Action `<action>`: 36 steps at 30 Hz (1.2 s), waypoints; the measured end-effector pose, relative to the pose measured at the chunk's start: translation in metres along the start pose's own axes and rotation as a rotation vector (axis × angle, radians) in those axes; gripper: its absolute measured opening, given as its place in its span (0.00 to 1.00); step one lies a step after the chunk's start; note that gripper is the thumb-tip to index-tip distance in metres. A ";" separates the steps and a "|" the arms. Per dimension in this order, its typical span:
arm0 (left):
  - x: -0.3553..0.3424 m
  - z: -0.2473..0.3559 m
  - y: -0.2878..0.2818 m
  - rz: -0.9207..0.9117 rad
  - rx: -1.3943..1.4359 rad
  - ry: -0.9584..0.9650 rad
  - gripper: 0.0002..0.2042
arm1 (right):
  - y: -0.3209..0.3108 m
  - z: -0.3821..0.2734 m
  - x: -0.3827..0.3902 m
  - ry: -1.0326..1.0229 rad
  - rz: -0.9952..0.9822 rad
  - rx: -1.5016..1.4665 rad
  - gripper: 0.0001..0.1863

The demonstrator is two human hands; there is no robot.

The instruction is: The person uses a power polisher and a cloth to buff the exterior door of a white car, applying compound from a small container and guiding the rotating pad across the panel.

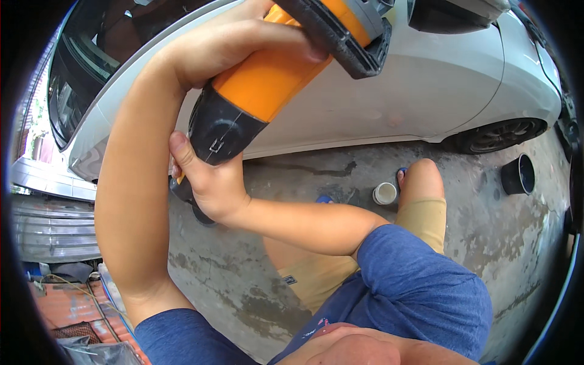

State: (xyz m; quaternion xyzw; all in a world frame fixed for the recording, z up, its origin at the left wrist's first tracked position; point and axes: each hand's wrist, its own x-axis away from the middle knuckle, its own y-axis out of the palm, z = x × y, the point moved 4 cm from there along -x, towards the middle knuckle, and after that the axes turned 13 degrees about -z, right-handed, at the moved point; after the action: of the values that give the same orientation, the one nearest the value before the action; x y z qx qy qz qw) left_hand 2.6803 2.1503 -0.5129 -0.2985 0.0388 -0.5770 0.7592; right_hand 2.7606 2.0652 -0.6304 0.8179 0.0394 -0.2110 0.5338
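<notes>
A large orange and black power polisher [267,82] is held up in front of me, tilted, beside the white car [377,100]. My left hand [249,42] is wrapped over its orange body near the black loop handle [359,58]. Lower down, my right hand [219,188] is closed around the black rear grip, its thumb pointing up. Most of the fingers of that hand are hidden behind the grip. The polisher's working end runs past the top edge, so I cannot see whether it touches the car.
On the wet-stained concrete floor [261,304] stand a small white tub [384,193] near my foot and a black bucket [518,175] farther right. The car's mirror [453,15] juts out above; its wheel [499,135] is at right. Corrugated metal sheets [55,228] lie left.
</notes>
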 end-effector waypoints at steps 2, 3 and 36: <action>0.016 -0.013 -0.004 0.133 -0.082 -0.023 0.18 | -0.002 0.008 0.006 0.033 -0.017 0.016 0.15; 0.023 -0.018 -0.006 0.130 -0.076 -0.025 0.18 | -0.003 0.010 0.009 0.032 -0.029 0.052 0.15; 0.013 -0.014 0.012 0.087 0.035 -0.051 0.16 | -0.017 -0.002 0.023 0.099 -0.009 0.093 0.15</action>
State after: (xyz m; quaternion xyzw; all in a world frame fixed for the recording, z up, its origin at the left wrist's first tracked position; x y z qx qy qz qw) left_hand 2.6899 2.1348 -0.5265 -0.2976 0.0224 -0.5362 0.7895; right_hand 2.7771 2.0700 -0.6529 0.8510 0.0597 -0.1745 0.4916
